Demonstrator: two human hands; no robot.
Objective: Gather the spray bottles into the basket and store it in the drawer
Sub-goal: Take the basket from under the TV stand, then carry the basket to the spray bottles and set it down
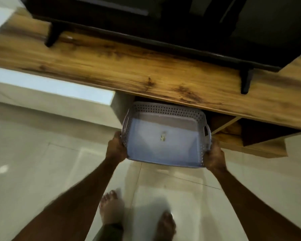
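Under the front edge of the wooden TV unit, your left hand and right hand clamp the near corners of the grey perforated basket, fingers wrapped round its rim. Its far end sits inside the open drawer. Only a small scrap lies on its floor.

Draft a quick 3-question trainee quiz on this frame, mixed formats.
1. True or false: spray bottles lie in the basket.
2. The basket is held by: A) the left hand only B) the right hand only C) both hands.
3. Fill in: the basket's far end sits under the wooden ____.

Key: 1 false, no bottles visible, only a small sticker-like mark on its floor; 2 C; 3 cabinet top.
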